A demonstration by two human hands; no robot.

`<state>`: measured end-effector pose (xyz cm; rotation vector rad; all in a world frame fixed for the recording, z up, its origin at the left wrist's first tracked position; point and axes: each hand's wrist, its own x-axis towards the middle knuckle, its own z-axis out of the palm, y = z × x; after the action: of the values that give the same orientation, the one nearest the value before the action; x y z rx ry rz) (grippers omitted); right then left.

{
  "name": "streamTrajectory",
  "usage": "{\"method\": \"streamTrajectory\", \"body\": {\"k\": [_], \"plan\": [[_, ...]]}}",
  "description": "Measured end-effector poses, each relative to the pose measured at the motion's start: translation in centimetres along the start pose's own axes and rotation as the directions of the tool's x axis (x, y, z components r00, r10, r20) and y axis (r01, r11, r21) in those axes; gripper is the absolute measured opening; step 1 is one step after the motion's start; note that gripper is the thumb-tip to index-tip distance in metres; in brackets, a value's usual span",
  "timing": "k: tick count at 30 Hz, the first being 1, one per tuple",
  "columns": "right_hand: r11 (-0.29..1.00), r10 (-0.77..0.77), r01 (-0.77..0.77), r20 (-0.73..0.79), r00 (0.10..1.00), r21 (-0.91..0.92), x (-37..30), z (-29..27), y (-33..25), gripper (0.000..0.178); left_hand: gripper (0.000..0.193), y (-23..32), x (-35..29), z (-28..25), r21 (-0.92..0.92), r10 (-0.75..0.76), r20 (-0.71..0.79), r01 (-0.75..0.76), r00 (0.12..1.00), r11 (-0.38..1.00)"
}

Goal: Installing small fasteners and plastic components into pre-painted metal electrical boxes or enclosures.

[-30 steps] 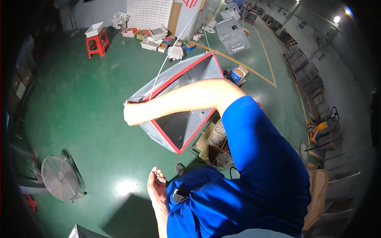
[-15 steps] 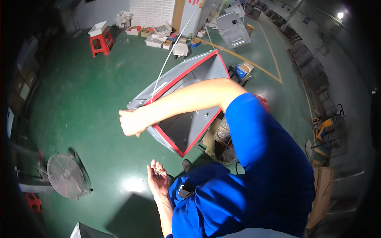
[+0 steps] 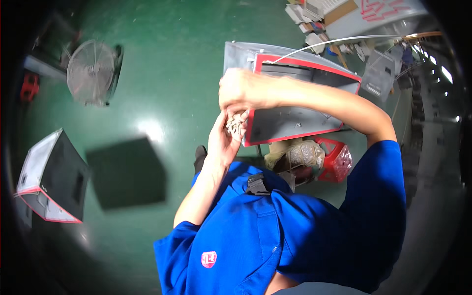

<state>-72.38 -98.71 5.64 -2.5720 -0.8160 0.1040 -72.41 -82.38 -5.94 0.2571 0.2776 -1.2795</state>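
My left hand (image 3: 227,140) is palm up, fingers curled around a heap of small pale pieces (image 3: 236,127); their exact kind is too small to tell. Just above it, my right hand (image 3: 238,90) reaches across from the right with its fingers closed, touching or nearly touching the left hand's fingertips. What it pinches, if anything, is hidden. Both hands are beside the left end of a grey metal cabinet (image 3: 287,125) whose open face has a red rim. My right forearm crosses in front of this opening. A thin white cord (image 3: 339,39) runs from the cabinet's top edge to the upper right.
Under the cabinet are a red stool (image 3: 330,160) and a clear bag of small parts (image 3: 305,153). To the left stand another grey cabinet with red edging (image 3: 61,169) and a round floor fan (image 3: 91,73). Boxes and trays (image 3: 314,27) lie at the far right.
My view has turned, so the cabinet now lies further right. My right hand has come from the cabinet's left corner to the left hand, which has risen beside the cabinet.
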Motion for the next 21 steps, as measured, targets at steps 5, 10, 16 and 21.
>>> {"method": "streamTrajectory", "body": {"k": [5,10,16,21], "plan": [[0.943,0.163,-0.125,0.100,0.982,-0.308,1.4,-4.6,5.4,0.009,0.041,-0.1,-0.4,-2.5,0.086,0.018,0.073,-0.025,0.997,0.996],[0.879,0.397,-0.267,0.297,0.868,-0.395,2.9,-4.8,8.5,0.012,0.040,-0.8,-0.6,-4.5,0.107,0.006,0.007,-0.007,1.000,0.994],[0.852,0.411,-0.127,0.499,0.763,-0.508,4.8,-4.0,7.6,0.004,0.040,-1.0,-0.8,-5.4,0.109,0.047,-0.021,-0.045,0.999,0.993],[0.771,0.535,-0.085,0.569,0.624,-0.631,6.0,-3.6,7.0,0.002,0.040,-1.2,-1.0,-5.5,0.122,0.050,-0.017,-0.048,0.999,0.991]]}}
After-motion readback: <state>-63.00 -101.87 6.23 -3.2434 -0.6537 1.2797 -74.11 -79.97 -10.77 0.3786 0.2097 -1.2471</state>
